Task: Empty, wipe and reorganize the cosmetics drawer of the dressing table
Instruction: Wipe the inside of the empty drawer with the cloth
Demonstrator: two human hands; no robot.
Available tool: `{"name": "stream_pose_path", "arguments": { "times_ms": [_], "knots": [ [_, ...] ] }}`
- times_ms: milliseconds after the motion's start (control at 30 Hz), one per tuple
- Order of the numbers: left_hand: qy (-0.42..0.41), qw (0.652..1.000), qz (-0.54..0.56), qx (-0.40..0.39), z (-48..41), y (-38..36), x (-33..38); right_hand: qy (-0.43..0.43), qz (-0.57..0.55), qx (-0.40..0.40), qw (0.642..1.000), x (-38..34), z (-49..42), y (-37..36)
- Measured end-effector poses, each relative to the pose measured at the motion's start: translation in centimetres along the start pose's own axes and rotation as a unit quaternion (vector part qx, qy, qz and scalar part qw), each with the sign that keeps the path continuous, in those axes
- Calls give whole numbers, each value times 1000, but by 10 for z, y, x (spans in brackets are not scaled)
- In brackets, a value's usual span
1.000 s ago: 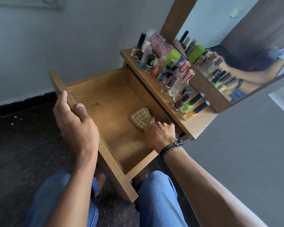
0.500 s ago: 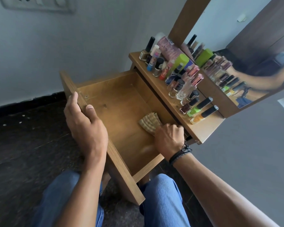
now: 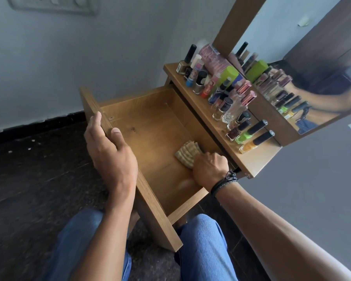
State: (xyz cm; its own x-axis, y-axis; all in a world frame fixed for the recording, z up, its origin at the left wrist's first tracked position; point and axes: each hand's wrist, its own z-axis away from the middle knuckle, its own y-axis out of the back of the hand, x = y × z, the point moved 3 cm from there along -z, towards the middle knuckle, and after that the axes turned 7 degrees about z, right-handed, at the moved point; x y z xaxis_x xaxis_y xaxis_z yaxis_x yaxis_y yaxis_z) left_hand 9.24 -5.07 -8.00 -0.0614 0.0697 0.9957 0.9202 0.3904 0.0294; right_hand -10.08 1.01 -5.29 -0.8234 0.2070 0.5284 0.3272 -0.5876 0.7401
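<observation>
The wooden drawer (image 3: 150,126) of the dressing table stands pulled out, with only a cloth inside. My left hand (image 3: 111,157) grips the drawer's front panel, thumb inside and fingers over the outer face. My right hand (image 3: 209,169) holds a checked beige cloth (image 3: 187,154) against the drawer floor, close to the wall under the tabletop. Several cosmetics bottles (image 3: 227,98) stand in rows on the tabletop (image 3: 253,159), among them a green can (image 3: 227,75) and a pink tube (image 3: 213,59).
A mirror (image 3: 304,63) in a wooden frame rises behind the bottles and reflects them and my arm. My knees in blue jeans (image 3: 203,246) sit under the drawer. Dark floor (image 3: 28,179) lies to the left, with a grey wall and a switch plate (image 3: 53,4) above.
My right hand with the cloth stays near the drawer's right side, shifting only slightly. The camera has tilted, so the whole scene sits lower and to the right in view. My left hand keeps its grip.
</observation>
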Motion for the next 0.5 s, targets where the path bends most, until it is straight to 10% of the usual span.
{"name": "stream_pose_path", "arguments": {
  "times_ms": [500],
  "knots": [
    [-4,1000,-4,1,0,0,-2,-28,-59,-48,997,-1,-3,-4]
  ]
}}
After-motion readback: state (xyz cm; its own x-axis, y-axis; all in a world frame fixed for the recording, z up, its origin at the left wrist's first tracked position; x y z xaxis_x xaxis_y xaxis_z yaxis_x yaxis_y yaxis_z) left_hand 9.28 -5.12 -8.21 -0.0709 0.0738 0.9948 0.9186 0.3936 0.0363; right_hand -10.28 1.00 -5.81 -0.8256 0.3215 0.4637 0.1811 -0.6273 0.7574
